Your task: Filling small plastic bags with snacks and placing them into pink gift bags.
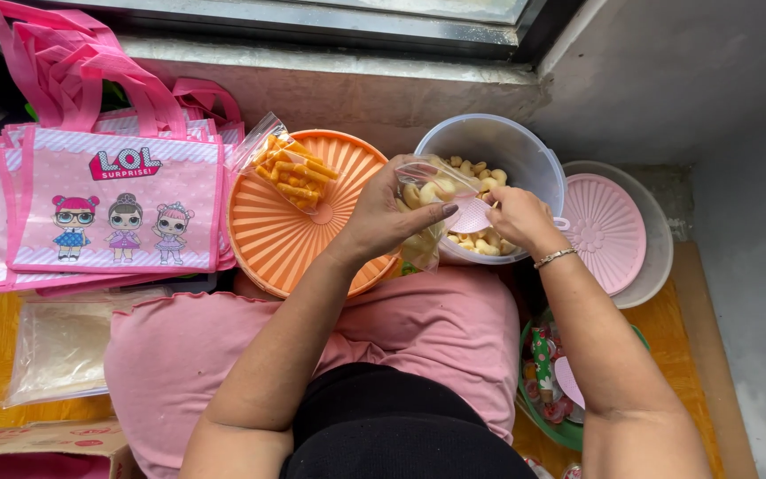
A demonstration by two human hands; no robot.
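Your left hand (383,217) is closed around the mouth of one small clear plastic bag (427,208), fingers pinching it open just over the near rim of the white bucket (525,155). The bag is transparent and crinkled, partly filled with pale, curled puffed snacks, and its lower part hangs down past your palm toward the orange lid. Your right hand (518,215) grips one small pink scoop (472,215), its bowl touching the bag's opening; a thin bracelet (554,258) sits on that wrist.

Count what lies around you. There is one white bucket, holding a layer of the same pale snacks (479,174). One large round orange lid (290,231) lies just left of it, and on that lid rests one filled clear bag of orange stick snacks (293,173). One round pink lid (609,232) sits in a grey-white basin (658,226) to the right of the bucket. One green basin (565,430) by your right elbow holds wrapped sweets, too jumbled to count. At the far left stands a stack of pink tote bags (117,208) with three cartoon dolls printed on the front one; the number of bags cannot be told. Below them lies one flat clear packet (59,350) with pale contents, and a cardboard box (46,443) edge shows at the corner.
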